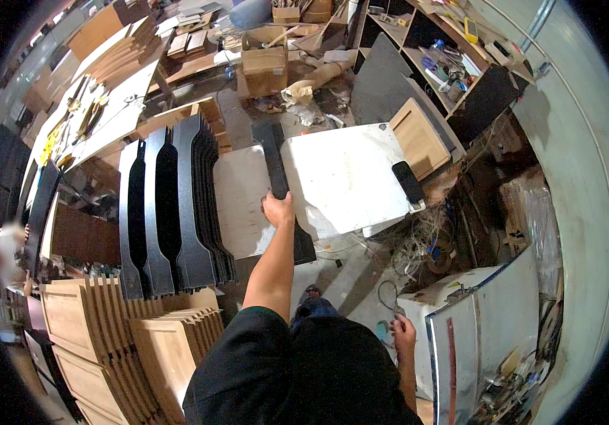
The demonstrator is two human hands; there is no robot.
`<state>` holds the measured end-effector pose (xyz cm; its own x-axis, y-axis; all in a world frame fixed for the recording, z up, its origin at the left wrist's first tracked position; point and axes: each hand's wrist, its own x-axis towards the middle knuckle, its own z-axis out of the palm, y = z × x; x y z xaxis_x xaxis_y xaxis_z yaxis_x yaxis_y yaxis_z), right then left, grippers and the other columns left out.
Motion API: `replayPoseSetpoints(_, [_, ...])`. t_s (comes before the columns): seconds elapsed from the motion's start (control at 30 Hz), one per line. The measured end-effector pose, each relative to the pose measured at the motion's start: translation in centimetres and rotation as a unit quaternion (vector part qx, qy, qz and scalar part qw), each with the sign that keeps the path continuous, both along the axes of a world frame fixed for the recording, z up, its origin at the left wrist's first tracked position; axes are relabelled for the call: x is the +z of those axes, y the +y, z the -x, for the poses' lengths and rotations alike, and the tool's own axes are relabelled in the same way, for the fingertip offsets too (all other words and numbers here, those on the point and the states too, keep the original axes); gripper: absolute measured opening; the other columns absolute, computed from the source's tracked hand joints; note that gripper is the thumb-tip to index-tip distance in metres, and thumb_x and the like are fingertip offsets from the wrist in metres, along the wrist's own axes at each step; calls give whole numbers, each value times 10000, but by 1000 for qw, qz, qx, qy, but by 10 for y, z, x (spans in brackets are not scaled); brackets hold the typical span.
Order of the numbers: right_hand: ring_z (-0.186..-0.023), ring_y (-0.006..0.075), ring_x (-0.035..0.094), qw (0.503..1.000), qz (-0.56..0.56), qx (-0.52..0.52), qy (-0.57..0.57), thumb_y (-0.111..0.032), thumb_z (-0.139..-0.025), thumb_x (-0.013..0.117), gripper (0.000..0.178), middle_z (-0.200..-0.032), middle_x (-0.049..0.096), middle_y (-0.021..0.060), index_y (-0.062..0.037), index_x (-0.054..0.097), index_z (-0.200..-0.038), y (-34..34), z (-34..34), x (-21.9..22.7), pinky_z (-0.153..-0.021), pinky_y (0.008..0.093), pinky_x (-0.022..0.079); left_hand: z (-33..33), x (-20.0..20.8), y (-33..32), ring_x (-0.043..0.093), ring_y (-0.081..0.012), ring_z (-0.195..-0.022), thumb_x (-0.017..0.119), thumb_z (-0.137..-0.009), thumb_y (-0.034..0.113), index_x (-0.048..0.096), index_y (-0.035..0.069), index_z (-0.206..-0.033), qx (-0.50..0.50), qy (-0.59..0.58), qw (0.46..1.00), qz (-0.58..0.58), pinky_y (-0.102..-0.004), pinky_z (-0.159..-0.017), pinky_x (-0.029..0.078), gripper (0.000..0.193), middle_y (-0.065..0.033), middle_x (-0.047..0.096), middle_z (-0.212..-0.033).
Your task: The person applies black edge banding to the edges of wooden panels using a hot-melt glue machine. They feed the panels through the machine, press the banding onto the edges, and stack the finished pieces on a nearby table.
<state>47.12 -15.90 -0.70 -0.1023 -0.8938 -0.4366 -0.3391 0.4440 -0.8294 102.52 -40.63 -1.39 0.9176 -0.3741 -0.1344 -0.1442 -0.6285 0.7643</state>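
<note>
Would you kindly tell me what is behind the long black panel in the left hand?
Flat white work surface shows on both sides of the panel; what lies directly behind it is covered and unseen.

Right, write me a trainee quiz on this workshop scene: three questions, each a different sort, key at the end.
1. Which of the wearer's hands grips the scoop-edged black panel?
2. True or false: a smartphone lies on the white tabletop, to the right of that panel.
3. What stands stacked at lower left? A) car tyres B) wooden cabinet doors C) glass bottles

Key: 1. The left hand. 2. True. 3. B.
</note>
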Motion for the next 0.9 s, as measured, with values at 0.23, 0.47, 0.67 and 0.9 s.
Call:
replayPoseSetpoints(0.23, [-954, 219, 727, 1000, -9, 6, 18, -224, -1049, 721, 416, -1133, 747, 116, 37, 686, -1371, 8, -8, 13, -876, 377, 595, -4, -27, 3, 648, -468, -1204, 945, -801, 350, 765, 9, -1291, 6, -29, 1000, 10, -529, -1097, 514, 623, -231, 684, -1278])
replayPoseSetpoints(0.47, [-1027, 270, 746, 994, 28, 63, 89, -188, -1042, 717, 400, -1207, 743, 189, 40, 688, -1369, 6, 26, -33, -950, 412, 584, -9, -23, 1, 666, -474, -1194, 958, -782, 372, 743, -18, -1333, -17, 2, 1000, -18, -540, -1068, 535, 710, -265, 689, -1270])
replayPoseSetpoints(0.67, [-920, 164, 727, 998, -4, 32, 63, -223, -1070, 667, 434, -1089, 778, 104, -6, 669, -1446, 4, 9, -7, -772, 309, 567, -3, -11, 7, 765, -415, -1086, 961, -799, 353, 735, 3, -1369, -18, 11, 1000, -1, -480, -998, 591, 706, -246, 793, -1176])
replayPoseSetpoints(0.9, [-997, 218, 733, 998, -50, 12, 46, -233, -1059, 684, 399, -1082, 772, 110, 5, 687, -1379, 5, -5, 15, -932, 352, 566, -1, -12, 6, 764, -406, -1093, 964, -795, 364, 747, 12, -1343, -27, 18, 999, 3, -484, -997, 591, 687, -228, 796, -1170])
